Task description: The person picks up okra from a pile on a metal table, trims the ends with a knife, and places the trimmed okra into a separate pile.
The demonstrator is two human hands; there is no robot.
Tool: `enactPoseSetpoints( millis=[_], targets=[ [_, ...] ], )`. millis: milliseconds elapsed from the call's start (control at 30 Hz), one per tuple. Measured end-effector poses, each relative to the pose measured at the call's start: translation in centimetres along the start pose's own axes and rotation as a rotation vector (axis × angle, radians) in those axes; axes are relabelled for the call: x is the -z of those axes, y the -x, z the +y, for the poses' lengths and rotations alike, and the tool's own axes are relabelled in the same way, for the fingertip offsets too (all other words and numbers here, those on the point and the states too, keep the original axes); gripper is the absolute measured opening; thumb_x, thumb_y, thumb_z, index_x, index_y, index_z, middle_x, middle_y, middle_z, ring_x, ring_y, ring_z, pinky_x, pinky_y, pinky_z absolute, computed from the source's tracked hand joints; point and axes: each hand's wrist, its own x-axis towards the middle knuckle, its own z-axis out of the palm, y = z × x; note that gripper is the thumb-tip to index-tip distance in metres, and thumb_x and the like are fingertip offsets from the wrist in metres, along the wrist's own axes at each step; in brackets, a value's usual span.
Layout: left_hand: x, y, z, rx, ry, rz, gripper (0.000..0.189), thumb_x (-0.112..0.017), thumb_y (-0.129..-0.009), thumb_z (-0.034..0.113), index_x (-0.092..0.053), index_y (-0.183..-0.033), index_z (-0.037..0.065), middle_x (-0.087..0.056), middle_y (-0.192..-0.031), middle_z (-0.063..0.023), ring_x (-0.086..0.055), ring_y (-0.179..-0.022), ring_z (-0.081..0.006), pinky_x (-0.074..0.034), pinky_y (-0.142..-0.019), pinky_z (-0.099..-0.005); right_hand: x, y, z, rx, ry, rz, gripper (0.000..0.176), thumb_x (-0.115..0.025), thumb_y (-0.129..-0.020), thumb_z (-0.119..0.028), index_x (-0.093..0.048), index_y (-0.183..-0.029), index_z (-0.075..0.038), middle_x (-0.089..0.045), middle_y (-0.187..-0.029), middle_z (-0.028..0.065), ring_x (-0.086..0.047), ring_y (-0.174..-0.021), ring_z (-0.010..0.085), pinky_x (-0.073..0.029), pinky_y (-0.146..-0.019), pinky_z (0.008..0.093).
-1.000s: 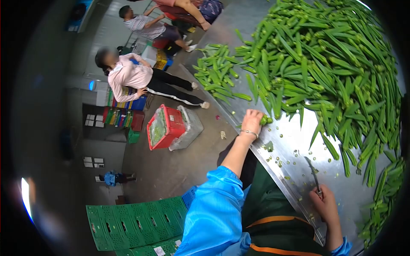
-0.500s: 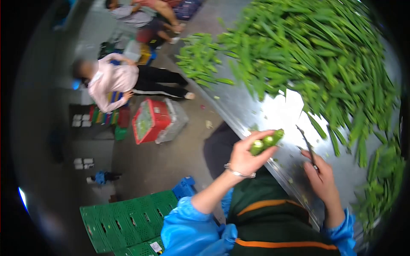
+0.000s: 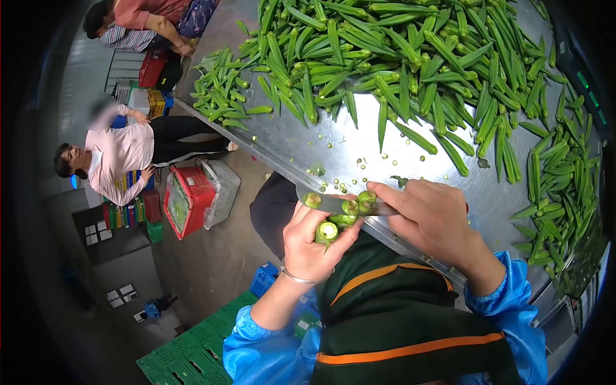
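Several okra pods (image 3: 326, 231) are bunched in my left hand (image 3: 301, 247), which is closed around them over the table's near edge. Their stem ends point up; one shows a pale cut face. My right hand (image 3: 433, 215) grips a knife (image 3: 332, 204), its handle mostly hidden by the fingers. The blade lies across the bunch among the stem ends, with my right index finger and thumb close to the okra tips. Small round okra offcuts (image 3: 364, 179) are scattered on the metal table (image 3: 289, 146) just beyond my hands.
A large okra heap (image 3: 410, 70) covers the table's far side, with a smaller pile (image 3: 221, 90) left and another (image 3: 555, 192) right. On the floor stand a red crate (image 3: 190, 197) and green crates (image 3: 192, 353). Other people (image 3: 122, 151) are at the left.
My right hand has brought the knife leftward onto the okra bunch in my left hand; before, they were apart. The view has shifted, and another person's face area now shows at left.
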Motion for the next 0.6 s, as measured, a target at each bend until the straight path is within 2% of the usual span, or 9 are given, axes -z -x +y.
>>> enactPoseSetpoints(
  millis=[67,133,167,233,300,367,433,533,600],
  targets=[
    [0.3,0.1,-0.2,-0.006,0.016,-0.01,0.027,-0.073,-0.063,-0.001,-0.063,-0.088,0.001,-0.062,-0.089,-0.0082,-0.057,-0.082,-0.019,-0.045,-0.075,-0.0298,-0.5,0.6,0.7,-0.009,0.011,-0.025,0.037,-0.063,-0.07,-0.013,-0.061,-0.107,-0.013,-0.048,-0.06,0.0032,-0.051,-0.053,0.0187,-0.039,-0.047,0.031],
    [1.0,0.0,-1.1,-0.088,-0.025,-0.011,0.03,-0.074,-0.061,-0.001,-0.063,-0.089,0.001,-0.062,-0.089,-0.0082,-0.057,-0.081,-0.0213,-0.045,-0.075,-0.0312,-1.9,1.9,2.9,-0.216,0.063,-0.06,0.035,-0.062,-0.075,-0.02,-0.059,-0.109,-0.018,-0.05,-0.061,0.0023,-0.055,-0.055,0.0176,-0.043,-0.048,0.0295],
    [1.0,-0.2,-1.6,-0.087,-0.028,-0.005,0.03,-0.074,-0.061,-0.001,-0.063,-0.089,0.001,-0.062,-0.089,-0.0082,-0.057,-0.081,-0.0213,-0.045,-0.075,-0.0312,-2.1,1.9,2.9,-0.21,0.062,-0.062,0.035,-0.062,-0.075,-0.02,-0.059,-0.109,-0.018,-0.05,-0.061,0.0023,-0.055,-0.055,0.0176,-0.043,-0.048,0.0295],
    [1.1,-0.2,-2.6,-0.087,-0.08,0.003,0.034,-0.075,-0.057,-0.002,-0.063,-0.088,0.002,-0.062,-0.089,-0.0088,-0.056,-0.081,-0.0234,-0.044,-0.075,-0.0322,-2.5,2.9,2.0,-0.224,-0.142,-0.064,0.031,-0.06,-0.078,-0.021,-0.059,-0.109,-0.019,-0.058,-0.07,0.0034,-0.058,-0.06,0.0208,-0.046,-0.052,0.0316],
    [0.9,-0.5,-3.5,-0.118,-0.094,-0.054,0.035,-0.073,-0.065,0.003,-0.06,-0.098,0.001,-0.063,-0.093,-0.0097,-0.056,-0.084,-0.0219,-0.044,-0.077,-0.0312,-2.3,3.0,1.7,-0.339,-0.247,-0.129,0.027,-0.058,-0.08,-0.021,-0.059,-0.107,-0.016,-0.059,-0.07,0.006,-0.058,-0.059,0.0211,-0.045,-0.052,0.0311],
    [0.4,-0.9,-3.9,0.611,0.696,-0.007,0.04,-0.068,-0.075,0.01,-0.053,-0.111,-0.001,-0.061,-0.1,-0.0114,-0.056,-0.087,-0.0203,-0.045,-0.079,-0.0301,-2.2,2.7,1.4,-0.549,-0.451,-0.263,0.023,-0.055,-0.085,-0.022,-0.059,-0.104,-0.011,-0.06,-0.07,0.0111,-0.058,-0.057,0.0218,-0.044,-0.053,0.03],
    [0.4,-1.4,-5.8,0.687,1.145,-0.043,0.052,-0.063,-0.081,0.016,-0.04,-0.125,0.001,-0.057,-0.11,-0.0144,-0.056,-0.09,-0.0213,-0.046,-0.082,-0.0328,-2.5,3.1,1.9,-0.619,-0.595,-0.26,0.021,-0.054,-0.086,-0.023,-0.059,-0.101,-0.008,-0.057,-0.066,0.0113,-0.056,-0.056,0.0184,-0.042,-0.053,0.0288],
    [0.2,-2.2,-7.0,0.732,1.238,0.02,0.055,-0.064,-0.079,0.014,-0.038,-0.126,0.005,-0.058,-0.103,-0.0126,-0.057,-0.088,-0.0221,-0.048,-0.081,-0.0373,-3.0,4.2,2.7,-0.748,-0.752,-0.265,0.02,-0.054,-0.086,-0.023,-0.058,-0.093,-0.004,-0.052,-0.059,0.0102,-0.051,-0.054,0.0127,-0.039,-0.051,0.0269],
    [0.6,-3.4,-9.4,0.63,1.214,0.091,0.055,-0.065,-0.078,0.01,-0.038,-0.126,0.007,-0.057,-0.092,-0.0094,-0.057,-0.087,-0.0217,-0.049,-0.079,-0.0408,-3.3,4.9,3.3,-0.791,-0.765,-0.268,0.02,-0.055,-0.086,-0.023,-0.057,-0.089,-0.003,-0.049,-0.058,0.0089,-0.047,-0.052,0.0103,-0.038,-0.051,0.0262]
  ],
)
